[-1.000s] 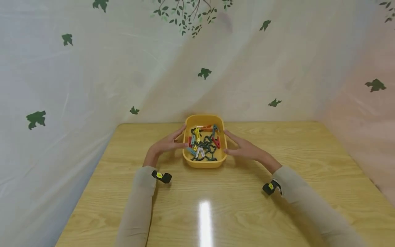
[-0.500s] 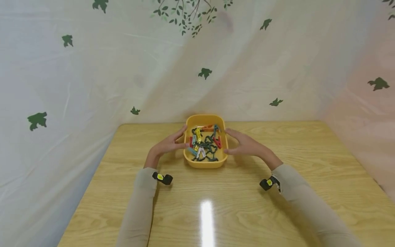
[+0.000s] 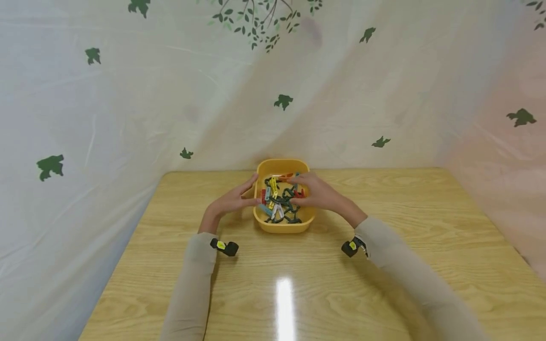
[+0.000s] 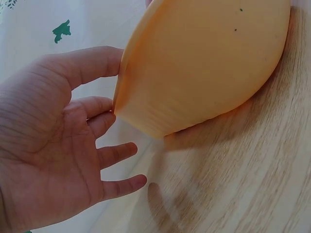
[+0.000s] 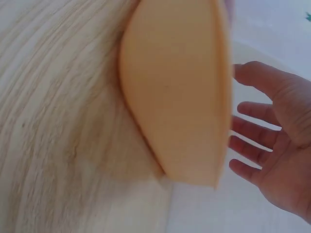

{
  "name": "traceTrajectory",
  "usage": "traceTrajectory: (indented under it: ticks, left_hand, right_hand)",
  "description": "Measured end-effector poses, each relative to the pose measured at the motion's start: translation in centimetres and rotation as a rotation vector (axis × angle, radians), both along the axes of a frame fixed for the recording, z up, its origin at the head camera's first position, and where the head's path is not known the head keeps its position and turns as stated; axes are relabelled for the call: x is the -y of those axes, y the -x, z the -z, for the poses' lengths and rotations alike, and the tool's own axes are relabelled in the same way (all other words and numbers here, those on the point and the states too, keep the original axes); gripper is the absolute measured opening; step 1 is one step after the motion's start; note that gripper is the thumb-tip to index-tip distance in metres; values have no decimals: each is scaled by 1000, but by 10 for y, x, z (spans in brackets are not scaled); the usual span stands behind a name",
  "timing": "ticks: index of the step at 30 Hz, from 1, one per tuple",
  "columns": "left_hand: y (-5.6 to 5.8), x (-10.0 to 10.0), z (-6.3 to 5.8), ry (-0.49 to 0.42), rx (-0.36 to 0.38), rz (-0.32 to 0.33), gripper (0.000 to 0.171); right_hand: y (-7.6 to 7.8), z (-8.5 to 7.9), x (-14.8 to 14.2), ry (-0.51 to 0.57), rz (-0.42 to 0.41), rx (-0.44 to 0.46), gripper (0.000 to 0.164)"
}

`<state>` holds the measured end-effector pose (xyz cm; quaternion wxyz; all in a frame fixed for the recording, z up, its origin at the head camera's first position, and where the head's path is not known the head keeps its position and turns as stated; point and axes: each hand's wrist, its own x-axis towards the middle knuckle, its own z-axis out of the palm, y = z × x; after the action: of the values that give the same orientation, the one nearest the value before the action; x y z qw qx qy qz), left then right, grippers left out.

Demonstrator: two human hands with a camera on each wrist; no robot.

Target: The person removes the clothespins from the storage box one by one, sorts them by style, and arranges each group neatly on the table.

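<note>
A yellow plastic basket stands at the back of the table with several clothespins in it. Among them are a yellow clothespin, a white clothespin and an orange clothespin, along with dark green clips. My left hand rests on the basket's left rim with its thumb and nearest fingers, the others spread straight. Over the right rim reaches my right hand, thumb and fingers apart above the clothespins. In the right wrist view its fingers are partly hidden behind the basket's wall.
The wooden table stretches toward me and to both sides. Behind it hangs a pale curtain with green leaf and bird prints, close to the basket's far side. Each wrist carries a small black camera.
My right hand has moved left from the basket's outer right side to over its contents. The left hand and the basket have stayed nearly still.
</note>
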<state>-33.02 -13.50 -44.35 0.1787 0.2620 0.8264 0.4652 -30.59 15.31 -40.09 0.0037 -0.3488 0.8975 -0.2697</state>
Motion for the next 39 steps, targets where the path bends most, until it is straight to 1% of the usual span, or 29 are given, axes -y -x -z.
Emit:
traceTrajectory:
  ticks: [4, 7, 13, 19, 25, 28, 30, 36, 39]
  left_hand:
    - [2, 0, 0, 1, 1, -4, 87]
    - [2, 0, 1, -7, 3, -3, 87]
    - [0, 0, 2, -16, 4, 5, 87]
    - [1, -1, 3, -25, 11, -3, 85]
    - [3, 0, 3, -23, 3, 4, 85]
    - [2, 2, 2, -16, 9, 4, 85]
    - [-1, 2, -1, -16, 19, 5, 84]
    - [-13, 0, -19, -17, 52, 13, 82]
    - [-7, 1, -11, -31, 37, 19, 83]
  right_hand:
    - [8, 5, 8, -44, -59, 54, 50]
    - [14, 12, 12, -106, -61, 61, 48]
    - [23, 23, 16, -178, -91, 13, 39]
    - [26, 24, 20, -228, -94, -42, 37]
    - [30, 26, 25, -251, -88, -48, 37]
    - [30, 28, 26, -263, -81, -51, 36]
    - [30, 28, 27, -262, -79, -51, 35]
    - [30, 27, 28, -272, -74, 1, 39]
    - [31, 26, 28, -285, -66, 14, 41]
